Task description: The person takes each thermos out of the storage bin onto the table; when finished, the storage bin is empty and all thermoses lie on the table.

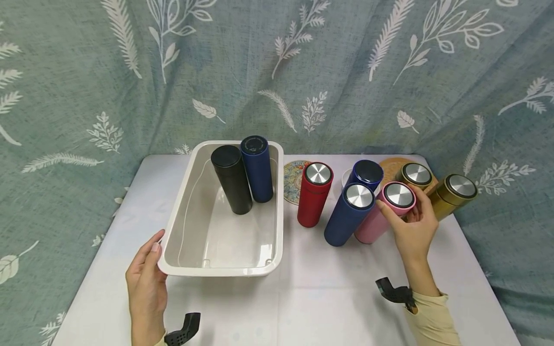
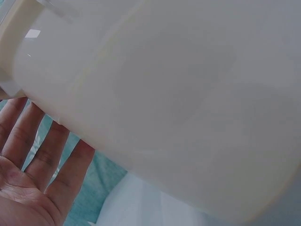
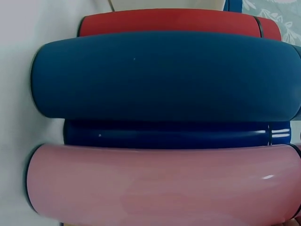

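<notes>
My right hand point(image 1: 415, 228) grips a pink thermos bottle point(image 1: 376, 221) near its steel-topped lid, thumb on the left side and fingers on the right. In the right wrist view, the pink bottle point(image 3: 160, 183) fills the bottom, with a sliver of finger at its lid end. Close on its left stands a matte blue thermos point(image 1: 346, 221), with a glossy blue thermos point(image 1: 368, 173) behind. My left hand point(image 1: 147, 283) touches the front left corner of a white plastic bin point(image 1: 220, 272). In the left wrist view, its fingers point(image 2: 44, 153) lie fairly straight against the bin's wall point(image 2: 164, 94).
Inside the bin stand a black thermos point(image 1: 233, 185) and a dark blue thermos point(image 1: 258, 173). A red thermos point(image 1: 313, 202) is between the bin and the blue bottles. Two gold thermoses point(image 1: 415, 174) point(image 1: 450, 197) stand at the right. A patterned round mat point(image 1: 292, 182) lies behind the red one.
</notes>
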`<state>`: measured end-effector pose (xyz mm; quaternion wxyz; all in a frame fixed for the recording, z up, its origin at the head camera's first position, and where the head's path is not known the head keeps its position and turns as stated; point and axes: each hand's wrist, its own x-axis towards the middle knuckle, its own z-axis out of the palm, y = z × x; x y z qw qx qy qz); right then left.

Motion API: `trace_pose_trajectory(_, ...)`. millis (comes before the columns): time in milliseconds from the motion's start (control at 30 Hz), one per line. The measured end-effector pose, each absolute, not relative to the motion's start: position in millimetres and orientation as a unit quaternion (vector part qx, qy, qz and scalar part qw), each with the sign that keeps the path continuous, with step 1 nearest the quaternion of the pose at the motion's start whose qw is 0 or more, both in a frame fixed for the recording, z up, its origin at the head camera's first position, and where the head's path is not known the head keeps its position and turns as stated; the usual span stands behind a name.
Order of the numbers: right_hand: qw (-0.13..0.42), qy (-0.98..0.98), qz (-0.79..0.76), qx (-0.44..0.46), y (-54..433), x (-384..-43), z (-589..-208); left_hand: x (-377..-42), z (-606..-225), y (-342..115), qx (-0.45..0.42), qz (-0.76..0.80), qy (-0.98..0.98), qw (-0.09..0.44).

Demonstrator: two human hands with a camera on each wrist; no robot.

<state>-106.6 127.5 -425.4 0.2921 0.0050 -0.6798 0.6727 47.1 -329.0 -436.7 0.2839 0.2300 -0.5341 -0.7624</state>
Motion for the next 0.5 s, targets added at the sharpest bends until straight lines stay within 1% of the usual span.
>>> trace_pose_trajectory(367,0.220,-0.755,0.617,-0.032,132.1,-99.8,-412.6,48.2,-437.0,-330.2,0.234,-0.759,-0.538,0.282)
trace_pose_trajectory(500,0.204,-0.757,0.619,-0.045,133.4,-97.8,-410.1,48.3,-436.8,-330.3,0.229,-0.756,-0.545,0.281)
